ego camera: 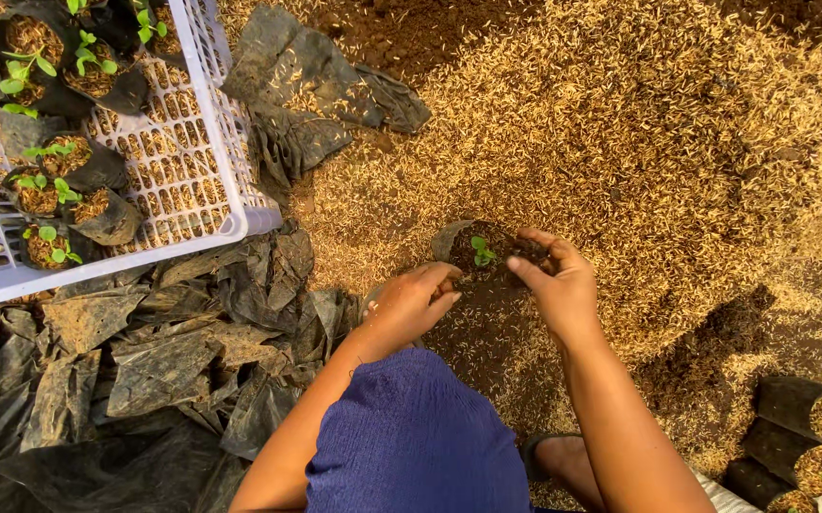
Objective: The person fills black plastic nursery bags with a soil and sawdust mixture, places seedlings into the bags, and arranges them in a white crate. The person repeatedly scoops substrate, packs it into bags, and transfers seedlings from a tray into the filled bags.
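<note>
Ground (715, 313) under a heap of rice husks

The husk pile (620, 123) covers the upper right; a white crate (211, 142) sits upper left, empty black bags (145, 361) lie flattened lower left, and filled bags (800, 437) stand at the lower right corner.

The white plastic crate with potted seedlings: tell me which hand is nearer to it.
Left. The left hand lies right of and below the white crate, at the edge of the small seedling bag. The right hand holds that bag's far side, farther from the crate.
</note>
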